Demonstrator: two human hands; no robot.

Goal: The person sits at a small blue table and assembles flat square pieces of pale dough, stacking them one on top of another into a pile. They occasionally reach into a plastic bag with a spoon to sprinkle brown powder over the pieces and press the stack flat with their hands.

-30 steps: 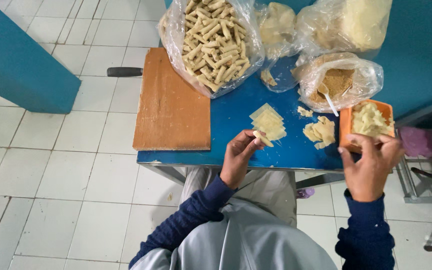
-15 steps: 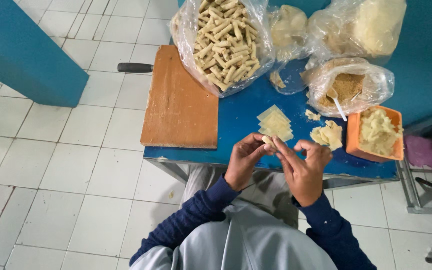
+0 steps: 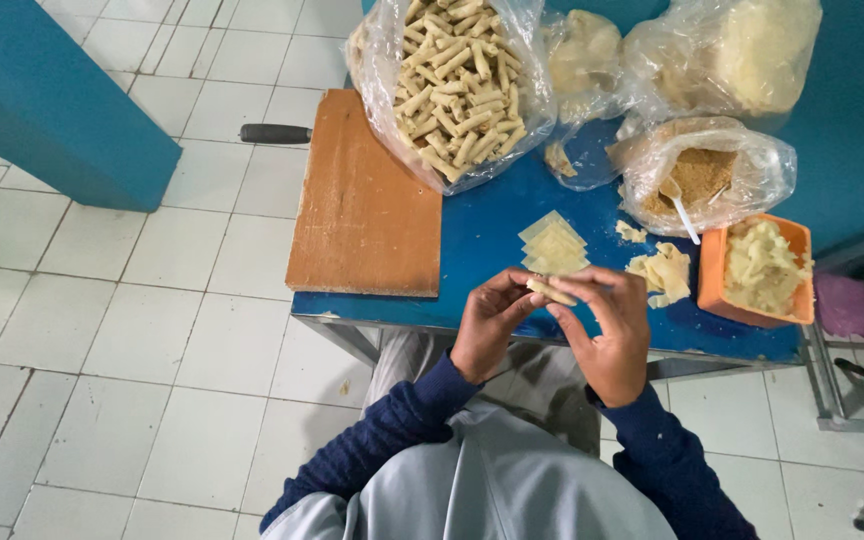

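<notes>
The small pale roll (image 3: 550, 291) is partly covered by the fingertips of the left hand (image 3: 487, 325) and right hand (image 3: 607, 330), so its ends cannot be made out. The clear bag of rolled sticks (image 3: 457, 80) and the bag of pale pieces (image 3: 742, 50) are cut off by the top edge. The knife (image 3: 274, 133) is hidden behind the wooden board (image 3: 362, 210) except for its black handle.

On the table (image 3: 482, 250), the board (image 3: 367, 200) lies left of the wrappers (image 3: 554, 245), tub (image 3: 757, 270) right.
</notes>
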